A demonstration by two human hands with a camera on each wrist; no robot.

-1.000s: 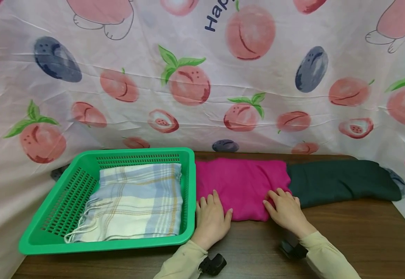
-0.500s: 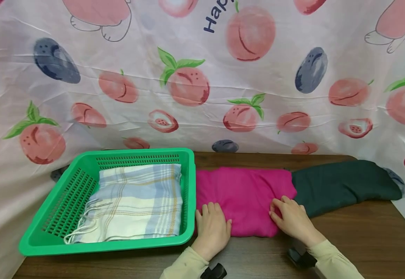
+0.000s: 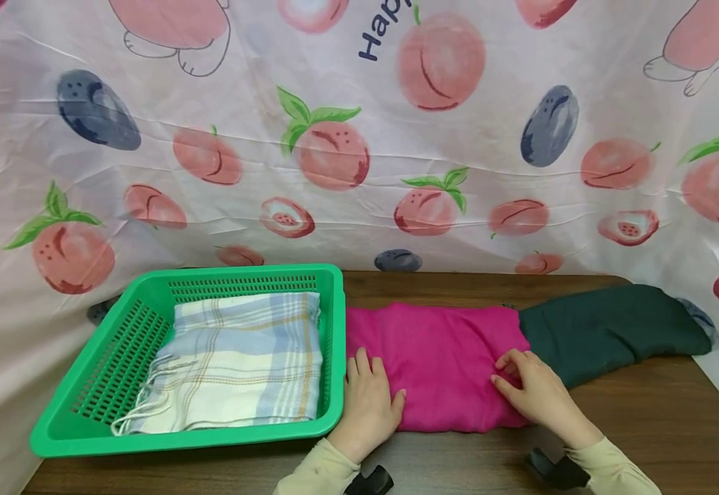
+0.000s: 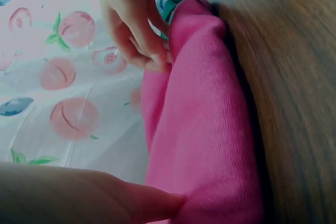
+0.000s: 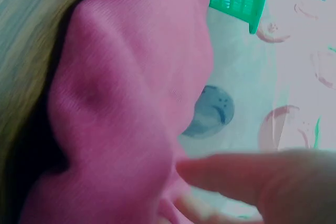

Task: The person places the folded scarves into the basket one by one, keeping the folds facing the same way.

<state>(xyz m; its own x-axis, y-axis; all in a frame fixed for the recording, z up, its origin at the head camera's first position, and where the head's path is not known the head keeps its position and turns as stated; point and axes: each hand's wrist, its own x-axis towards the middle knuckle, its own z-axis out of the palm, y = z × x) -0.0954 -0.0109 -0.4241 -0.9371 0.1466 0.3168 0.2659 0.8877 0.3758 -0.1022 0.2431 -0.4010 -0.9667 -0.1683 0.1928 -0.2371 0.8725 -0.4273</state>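
Observation:
A folded magenta cloth point(image 3: 446, 371) lies on the wooden table between both hands, its surface softly wrinkled. My left hand point(image 3: 367, 405) rests on its left part, fingers extended, close beside the green basket point(image 3: 337, 344). At the right side, my right hand point(image 3: 539, 388) touches the cloth with loosely bent fingers and thumb apart. In the right wrist view the thumb point(image 5: 226, 174) presses against the fabric. A folded dark green cloth point(image 3: 619, 337) adjoins the magenta one on the right.
Inside the basket lies a folded blue-and-white plaid scarf point(image 3: 242, 364) with fringe. A grey-blue cloth point(image 3: 700, 320) peeks out behind the dark green one. Behind the table point(image 3: 458, 467) hangs a fruit-print curtain point(image 3: 347, 240).
The magenta cloth has slid toward me, with both hands drawing back. The left end of the dark green cloth has shifted toward me too. My right hand has moved slightly right.

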